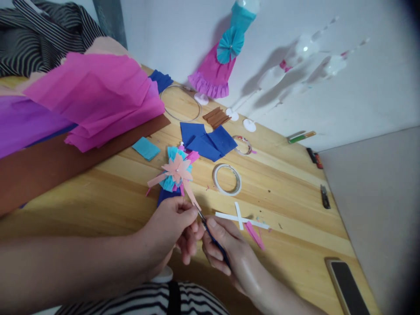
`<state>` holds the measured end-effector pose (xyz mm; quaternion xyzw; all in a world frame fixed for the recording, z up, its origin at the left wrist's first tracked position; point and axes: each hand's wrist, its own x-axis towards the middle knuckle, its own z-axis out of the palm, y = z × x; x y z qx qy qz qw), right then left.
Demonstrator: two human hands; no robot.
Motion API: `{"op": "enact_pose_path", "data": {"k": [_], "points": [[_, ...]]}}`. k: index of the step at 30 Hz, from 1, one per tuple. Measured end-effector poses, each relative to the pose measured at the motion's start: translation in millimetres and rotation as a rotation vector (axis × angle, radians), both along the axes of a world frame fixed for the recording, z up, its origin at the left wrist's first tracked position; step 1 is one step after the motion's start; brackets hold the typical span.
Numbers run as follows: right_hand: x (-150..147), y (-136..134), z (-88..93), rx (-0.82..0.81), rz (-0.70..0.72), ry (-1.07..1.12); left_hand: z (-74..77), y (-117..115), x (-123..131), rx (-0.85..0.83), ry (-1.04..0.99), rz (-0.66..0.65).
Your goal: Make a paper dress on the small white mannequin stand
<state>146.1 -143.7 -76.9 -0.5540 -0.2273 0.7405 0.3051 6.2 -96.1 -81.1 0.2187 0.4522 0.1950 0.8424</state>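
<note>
Right hand (pixel 226 251) grips a dark tool (pixel 215 240), left hand (pixel 170 227) pinches paper doll (pixel 176 173), tape roll (pixel 227 179) beyond.

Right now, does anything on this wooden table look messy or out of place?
Only craft litter: two white paper strips lie crossed beside a pink paper sliver, with tiny snippets scattered around the white tape ring. Nothing looks spilled or broken.

Left hand (pixel 170 227) grips the paper flower piece (pixel 176 173) from below, and right hand (pixel 226 249) pinches a thin blue tool (pixel 211 234) against its peach strip. Tape roll (pixel 227 179) lies on the table (pixel 98 201) at 2 o'clock from the hands, phone (pixel 348 284) at 4 o'clock.
</note>
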Motion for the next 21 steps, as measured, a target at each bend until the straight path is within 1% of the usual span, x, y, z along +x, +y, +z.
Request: {"op": "enact_pose_path", "data": {"k": [5, 8, 21], "points": [[-2.8, 0.4, 2.7, -0.051, -0.045, 0.035, 1.0, 0.4, 0.4, -0.025, 0.008, -0.011], [-4.5, 0.8, 3.2, -0.074, -0.069, 0.059, 2.2, 0.7, 0.6, -0.025, 0.004, 0.006], [-3.1, 1.4, 6.8, -0.105, -0.073, 0.163, 3.1, 0.3, -0.5, -0.022, -0.003, 0.01]]}}
